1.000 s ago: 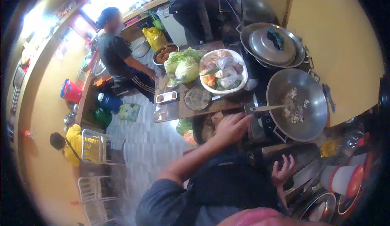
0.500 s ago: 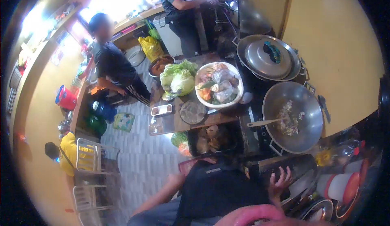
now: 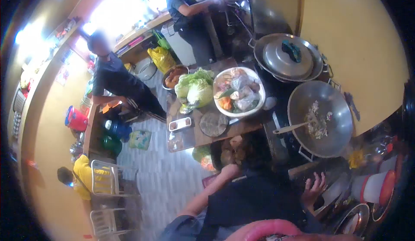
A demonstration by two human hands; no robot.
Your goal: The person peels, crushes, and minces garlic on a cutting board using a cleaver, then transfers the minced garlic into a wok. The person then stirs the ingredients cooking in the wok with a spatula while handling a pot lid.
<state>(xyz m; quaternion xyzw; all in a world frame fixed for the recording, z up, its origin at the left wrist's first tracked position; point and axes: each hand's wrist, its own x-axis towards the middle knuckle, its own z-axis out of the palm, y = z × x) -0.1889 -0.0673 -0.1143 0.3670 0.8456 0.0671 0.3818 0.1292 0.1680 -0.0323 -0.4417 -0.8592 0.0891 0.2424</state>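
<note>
My left hand (image 3: 229,170) is at the near edge of a dark container (image 3: 216,153) of brown pieces, below the work table. Its fingers are not clearly visible, and I cannot tell whether it touches anything. On the other side of my dark apron, my right hand (image 3: 314,187) is raised with its fingers apart and holds nothing. A large metal wok (image 3: 341,98) on the stove is beyond it. Chopped whitish pieces (image 3: 318,126) lie in the wok, and a spatula (image 3: 285,129) rests across its rim with nobody holding it.
The table (image 3: 194,138) carries leafy cabbage (image 3: 199,89), a white basin (image 3: 260,104) of bagged food, a round board (image 3: 214,124) and a small white tray (image 3: 180,124). A lidded pan (image 3: 285,61) is behind the wok. Two people stand beyond the table; one in yellow (image 3: 84,178) is at left.
My left hand has moved forward from beside my body to the dark container. My right hand stays open. The view has shifted slightly, and the person standing at left has changed posture.
</note>
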